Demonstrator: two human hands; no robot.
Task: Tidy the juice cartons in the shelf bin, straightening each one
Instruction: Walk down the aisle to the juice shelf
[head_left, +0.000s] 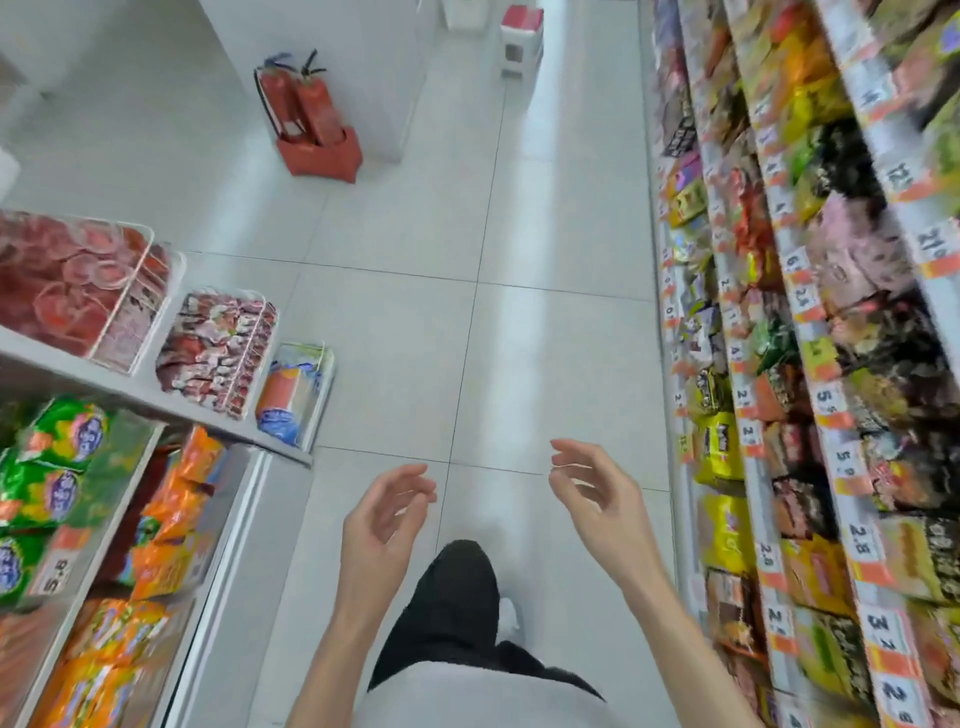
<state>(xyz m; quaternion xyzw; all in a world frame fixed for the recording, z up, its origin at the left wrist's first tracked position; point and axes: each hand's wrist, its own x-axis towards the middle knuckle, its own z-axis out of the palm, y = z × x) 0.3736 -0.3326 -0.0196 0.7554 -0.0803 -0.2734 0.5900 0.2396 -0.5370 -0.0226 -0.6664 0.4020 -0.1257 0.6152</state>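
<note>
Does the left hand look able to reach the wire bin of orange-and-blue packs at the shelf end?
Probably, with a step forward: the left hand is empty and open, and nothing stands between it and the wire bin.

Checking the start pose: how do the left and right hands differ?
The left hand sits lower in view than the right hand, which reaches further forward. The left hand is nearer the wire baskets, the right hand nearer the snack shelves. Both are loosely curled and hold nothing, above the tiled floor.
</note>
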